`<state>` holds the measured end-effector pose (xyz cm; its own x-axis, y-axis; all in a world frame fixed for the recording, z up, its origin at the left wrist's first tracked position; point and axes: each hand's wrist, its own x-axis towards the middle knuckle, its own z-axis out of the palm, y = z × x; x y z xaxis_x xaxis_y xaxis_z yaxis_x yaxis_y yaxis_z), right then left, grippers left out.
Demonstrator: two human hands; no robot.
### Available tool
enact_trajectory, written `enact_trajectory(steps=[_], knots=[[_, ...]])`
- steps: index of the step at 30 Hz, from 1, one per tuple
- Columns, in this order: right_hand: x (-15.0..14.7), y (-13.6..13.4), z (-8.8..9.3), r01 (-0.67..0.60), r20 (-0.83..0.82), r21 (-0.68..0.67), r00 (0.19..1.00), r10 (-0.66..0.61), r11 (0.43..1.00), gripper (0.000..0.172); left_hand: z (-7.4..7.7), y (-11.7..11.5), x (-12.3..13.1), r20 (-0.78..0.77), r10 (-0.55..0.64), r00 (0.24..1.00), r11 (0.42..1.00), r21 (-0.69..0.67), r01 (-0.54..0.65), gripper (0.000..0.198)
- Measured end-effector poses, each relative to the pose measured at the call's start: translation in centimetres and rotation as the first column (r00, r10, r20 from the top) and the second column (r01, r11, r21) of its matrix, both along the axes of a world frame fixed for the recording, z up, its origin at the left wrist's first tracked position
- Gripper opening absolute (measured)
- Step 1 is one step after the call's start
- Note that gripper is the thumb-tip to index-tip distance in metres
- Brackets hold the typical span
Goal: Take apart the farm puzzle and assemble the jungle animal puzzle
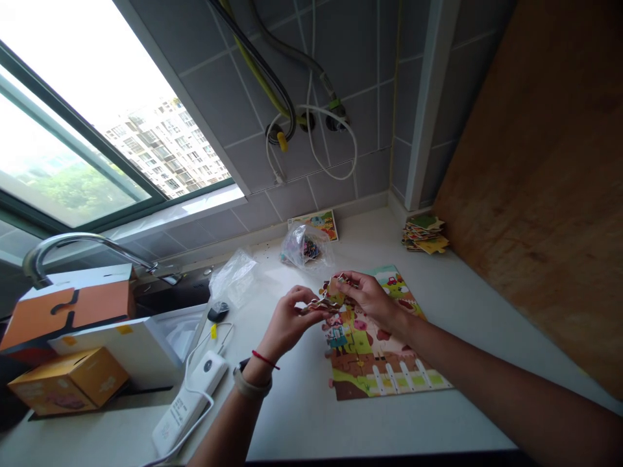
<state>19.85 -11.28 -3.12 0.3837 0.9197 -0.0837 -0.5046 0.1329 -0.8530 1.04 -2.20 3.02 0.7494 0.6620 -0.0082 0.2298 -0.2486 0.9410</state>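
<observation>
On the white countertop (pixel 287 428), a jigsaw puzzle (pixel 374 363) lies mostly assembled, its upper part unfinished. Beyond it sits a stack of loose pieces (pixel 423 233); left of it, a power bank (pixel 189 402). Just above it, the right hand (pixel 370 301) and left hand (pixel 287 321) both pinch a small cluster of puzzle pieces (pixel 331 295) between their fingers.

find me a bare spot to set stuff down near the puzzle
Bare counter lies between the puzzle, the stack of puzzle pieces and the wooden board. Another patch lies below the puzzle, right of the power bank. It's crowded on the left around the boxes and plastic bag, and above the puzzle, where the left hand and right hand work.
</observation>
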Motion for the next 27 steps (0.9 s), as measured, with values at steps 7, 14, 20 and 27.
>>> enact_trajectory(steps=[7, 14, 20, 27], knots=[[0.1, -0.1, -0.3, -0.093, 0.078, 0.028, 0.993, 0.091, 0.995, 0.058, -4.1, -0.7, 3.7, 0.118, 0.142, 0.983, 0.978, 0.137, -0.158, 0.040], [0.0, -0.7, 0.1, -0.187, 0.416, 0.016, 0.895, 0.163, 0.982, 0.054, -5.8, -0.8, 3.2, 0.155, 0.133, 0.979, 0.983, 0.102, -0.150, 0.051], [0.2, -1.0, 0.4, -0.217, 0.486, -0.004, 0.853, 0.192, 0.976, 0.050, -6.1, -0.2, 1.7, 0.128, -0.004, 0.992, 0.983, 0.184, -0.020, 0.081], [0.8, -0.3, 0.2, 0.052, 0.295, -0.039, 0.955, -0.038, 0.998, 0.058, -5.6, 0.4, -0.2, -0.085, -0.188, 0.978, 0.869, 0.451, 0.206, 0.109]])
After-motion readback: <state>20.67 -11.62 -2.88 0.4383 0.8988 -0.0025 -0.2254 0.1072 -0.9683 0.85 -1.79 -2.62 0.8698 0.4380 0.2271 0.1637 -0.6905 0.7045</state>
